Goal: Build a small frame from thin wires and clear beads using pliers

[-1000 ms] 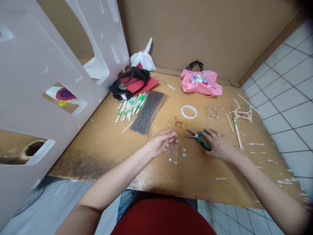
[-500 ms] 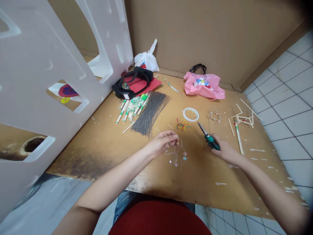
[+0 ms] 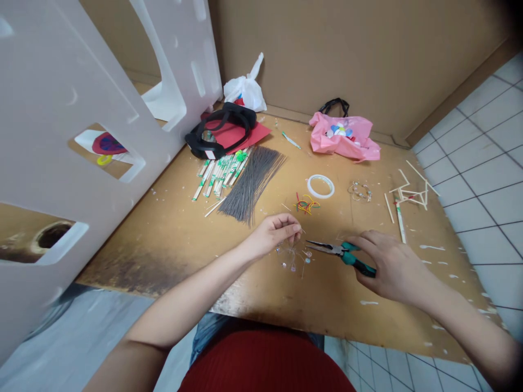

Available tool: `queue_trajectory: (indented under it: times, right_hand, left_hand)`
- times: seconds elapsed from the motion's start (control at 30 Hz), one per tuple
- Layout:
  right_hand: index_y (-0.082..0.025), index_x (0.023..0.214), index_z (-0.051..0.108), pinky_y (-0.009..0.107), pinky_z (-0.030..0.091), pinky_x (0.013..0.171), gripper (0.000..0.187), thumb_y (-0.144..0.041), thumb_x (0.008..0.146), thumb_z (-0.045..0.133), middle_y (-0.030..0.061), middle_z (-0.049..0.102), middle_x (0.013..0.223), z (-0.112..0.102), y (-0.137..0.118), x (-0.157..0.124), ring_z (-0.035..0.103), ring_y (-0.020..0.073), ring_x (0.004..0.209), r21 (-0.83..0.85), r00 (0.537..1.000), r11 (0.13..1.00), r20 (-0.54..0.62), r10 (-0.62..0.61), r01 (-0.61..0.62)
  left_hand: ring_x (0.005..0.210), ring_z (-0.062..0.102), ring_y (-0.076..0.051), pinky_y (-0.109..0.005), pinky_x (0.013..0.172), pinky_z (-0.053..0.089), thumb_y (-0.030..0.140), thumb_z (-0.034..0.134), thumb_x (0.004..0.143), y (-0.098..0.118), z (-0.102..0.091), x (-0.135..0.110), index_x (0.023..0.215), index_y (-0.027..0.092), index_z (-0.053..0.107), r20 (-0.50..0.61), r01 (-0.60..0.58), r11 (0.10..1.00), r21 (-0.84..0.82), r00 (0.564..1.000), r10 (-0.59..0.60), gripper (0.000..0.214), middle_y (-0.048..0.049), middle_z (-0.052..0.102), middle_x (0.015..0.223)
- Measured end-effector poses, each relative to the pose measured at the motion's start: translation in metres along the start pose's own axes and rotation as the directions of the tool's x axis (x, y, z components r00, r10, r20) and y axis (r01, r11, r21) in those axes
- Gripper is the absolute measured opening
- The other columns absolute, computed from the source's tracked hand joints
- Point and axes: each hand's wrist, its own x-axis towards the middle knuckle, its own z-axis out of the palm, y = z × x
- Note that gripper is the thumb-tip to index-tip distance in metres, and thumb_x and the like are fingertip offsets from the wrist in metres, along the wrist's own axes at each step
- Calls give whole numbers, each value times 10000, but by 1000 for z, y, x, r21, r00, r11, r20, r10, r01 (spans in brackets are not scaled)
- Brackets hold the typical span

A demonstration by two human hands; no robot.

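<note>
The wire ornament (image 3: 292,257) is pinched by the narrowly closed left hand (image 3: 273,235)! Pliers (image 3: 342,251) are gripped firmly in the right hand (image 3: 392,262), their long axis lying nearly level, tips aimed left, just beside the wire.

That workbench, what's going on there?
A person is working with bare hands at a wooden table. Their left hand pinches a small beaded wire piece, while their right hand holds green-handled pliers with the tips near it. A bundle of grey wire and some sticks lie nearby.
</note>
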Motion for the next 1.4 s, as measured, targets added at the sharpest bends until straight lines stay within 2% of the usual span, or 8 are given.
queue_trajectory:
  times: [0.23, 0.47, 0.6, 0.77, 0.87, 1.1, 1.27, 1.4]
  right_hand:
    - [-243, 1098, 560, 355, 493, 707, 442, -227, 656, 554, 76, 647, 1034, -4, -3, 1, 618, 240, 892, -2, 1000, 1000, -9, -1, 1]
    - [-245, 1098, 554, 339, 496, 696, 453, -226, 645, 564, 69, 654, 1041, 1, -1, -1, 631, 230, 865, 2, 1000, 1000, 5, 4, -4]
    - [-261, 1120, 550, 316, 495, 670, 482, -216, 640, 560, 52, 658, 1057, 3, -3, -2, 636, 213, 832, 72, 997, 996, 69, 45, -50]
    - [-255, 998, 613, 257, 435, 549, 380, -170, 636, 533, 11, 674, 815, 0, -11, -1, 581, 147, 602, 220, 976, 964, 190, 108, -150]
    - [-242, 979, 633, 246, 396, 520, 374, -165, 628, 527, 4, 663, 759, 1, -14, -1, 549, 136, 566, 302, 964, 933, 234, 126, -195]
    - [-211, 919, 628, 230, 332, 496, 287, -167, 667, 497, -15, 607, 679, -4, -21, -3, 487, 114, 536, 377, 900, 864, 399, 174, -334]
    - [-212, 912, 631, 237, 341, 514, 284, -181, 654, 517, -1, 630, 734, 1, -21, -5, 496, 124, 565, 375, 901, 857, 384, 203, -353]
    - [-220, 911, 616, 234, 333, 505, 267, -191, 669, 506, -20, 594, 680, 7, -17, -6, 481, 119, 546, 339, 900, 871, 378, 219, -354]
  left_hand:
    - [535, 484, -63, -211, 577, 372, 418, 695, 696, 2, 0, -1, 709, 140, 602, 5, -5, 1000, 3, 1000, 5, 293, 5, 609, 639]
    - [526, 482, -57, -207, 567, 364, 409, 691, 702, 2, 0, -1, 715, 135, 596, 25, 0, 1000, -8, 1000, 0, 290, 5, 610, 635]
    - [523, 479, -55, -206, 564, 360, 402, 689, 708, 1, -1, 0, 715, 135, 595, 36, -4, 1000, -14, 999, 5, 284, 8, 606, 630]
    - [524, 473, -54, -209, 565, 362, 409, 691, 706, 0, 0, -1, 723, 129, 591, 44, -4, 1000, -15, 999, 5, 297, 2, 606, 635]
    - [528, 468, -52, -207, 567, 360, 419, 690, 703, -1, 0, -1, 732, 125, 586, 55, 1, 1000, -3, 998, -1, 313, 2, 604, 642]
    - [538, 468, -49, -202, 564, 354, 421, 673, 718, -3, 2, -2, 748, 123, 573, 71, -5, 999, 33, 997, 3, 316, 10, 590, 655]
    - [539, 469, -51, -206, 565, 351, 423, 677, 712, -3, 3, -1, 741, 124, 581, 45, 11, 999, 40, 999, -13, 316, 11, 591, 649]
    - [568, 499, -62, -223, 614, 377, 404, 691, 701, -5, 3, 1, 727, 120, 598, 1, 18, 1000, -21, 1000, -18, 300, -1, 611, 664]
